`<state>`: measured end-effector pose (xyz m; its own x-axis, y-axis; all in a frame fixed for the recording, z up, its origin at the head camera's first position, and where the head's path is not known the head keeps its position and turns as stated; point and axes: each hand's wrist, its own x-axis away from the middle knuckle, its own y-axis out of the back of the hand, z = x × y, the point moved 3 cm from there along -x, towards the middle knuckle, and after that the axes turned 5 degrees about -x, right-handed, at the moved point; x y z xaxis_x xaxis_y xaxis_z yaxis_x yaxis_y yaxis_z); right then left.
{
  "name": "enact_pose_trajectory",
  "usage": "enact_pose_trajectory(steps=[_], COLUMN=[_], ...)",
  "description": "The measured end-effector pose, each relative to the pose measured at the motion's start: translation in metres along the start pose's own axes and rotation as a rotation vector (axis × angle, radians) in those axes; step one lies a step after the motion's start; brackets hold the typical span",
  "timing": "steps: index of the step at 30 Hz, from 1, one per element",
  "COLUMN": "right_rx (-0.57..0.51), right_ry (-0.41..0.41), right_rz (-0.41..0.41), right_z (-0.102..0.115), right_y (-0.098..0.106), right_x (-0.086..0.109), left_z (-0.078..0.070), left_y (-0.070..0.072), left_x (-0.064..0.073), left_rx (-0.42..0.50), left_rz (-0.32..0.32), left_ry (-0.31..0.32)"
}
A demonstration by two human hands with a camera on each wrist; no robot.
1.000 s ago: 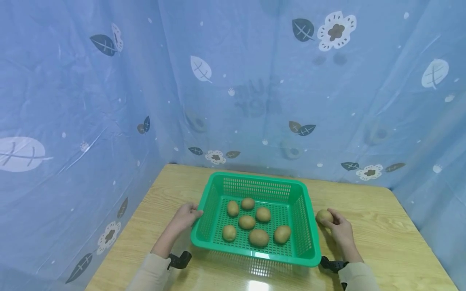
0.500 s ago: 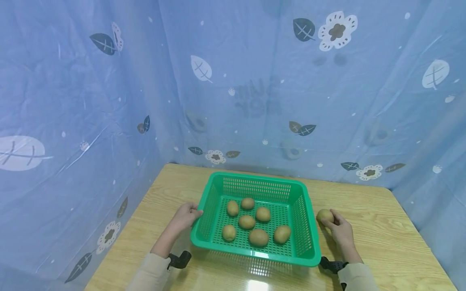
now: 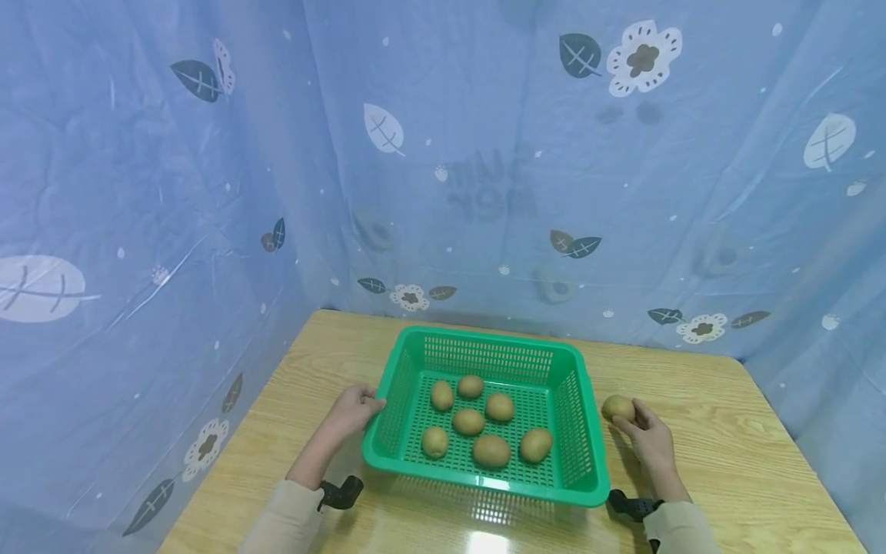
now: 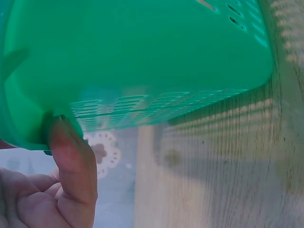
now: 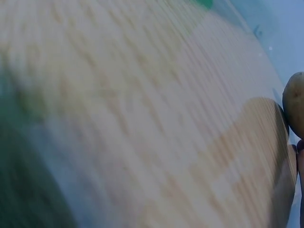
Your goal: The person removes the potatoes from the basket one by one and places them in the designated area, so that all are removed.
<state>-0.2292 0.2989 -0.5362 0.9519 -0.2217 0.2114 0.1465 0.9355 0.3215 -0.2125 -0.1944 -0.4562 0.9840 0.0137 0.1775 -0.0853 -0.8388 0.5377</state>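
A green plastic basket [image 3: 486,482] stands on the wooden table, with several brown potatoes [image 3: 491,452] spread over its slotted floor. At its left side my left hand [image 3: 348,412] grips the rim, thumb on top. The left wrist view has a finger [image 4: 73,164] hooked under the rim, close to the basket's outer wall [image 4: 142,57]. Just right of the basket, my right hand [image 3: 652,442] holds a single potato [image 3: 617,408] between thumb and fingers, low by the tabletop. Only a sliver of that potato [image 5: 295,104] shows at the right edge of the right wrist view.
The light wooden table [image 3: 720,431] extends on both sides of the basket. A blue curtain [image 3: 471,154] with leaf and flower prints hangs behind and along the sides. Black wrist mounts [image 3: 341,492] sit below each hand near the basket's front corners.
My right hand has shifted very slightly to the right, its fingertips less far over the potato. The left hand and the basket have stayed where they were.
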Motion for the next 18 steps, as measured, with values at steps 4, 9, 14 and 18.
enact_pose_trajectory(steps=[4, 9, 14, 18], right_rx=[0.021, 0.043, 0.003, 0.000], right_ry=[0.013, 0.081, 0.156, 0.207], right_rz=[-0.017, -0.052, -0.061, -0.071], right_z=[0.003, 0.016, 0.028, 0.037], right_y=[0.004, 0.011, 0.014, 0.015], right_x=[0.004, 0.010, 0.015, 0.017], left_z=[0.000, 0.000, 0.000, 0.001], left_y=[0.000, 0.000, 0.001, 0.001], left_x=[0.001, 0.002, 0.001, -0.001], left_rx=[-0.004, -0.005, 0.002, 0.004], left_rz=[0.007, 0.013, 0.014, 0.013], left_ry=[0.005, 0.003, -0.004, -0.010])
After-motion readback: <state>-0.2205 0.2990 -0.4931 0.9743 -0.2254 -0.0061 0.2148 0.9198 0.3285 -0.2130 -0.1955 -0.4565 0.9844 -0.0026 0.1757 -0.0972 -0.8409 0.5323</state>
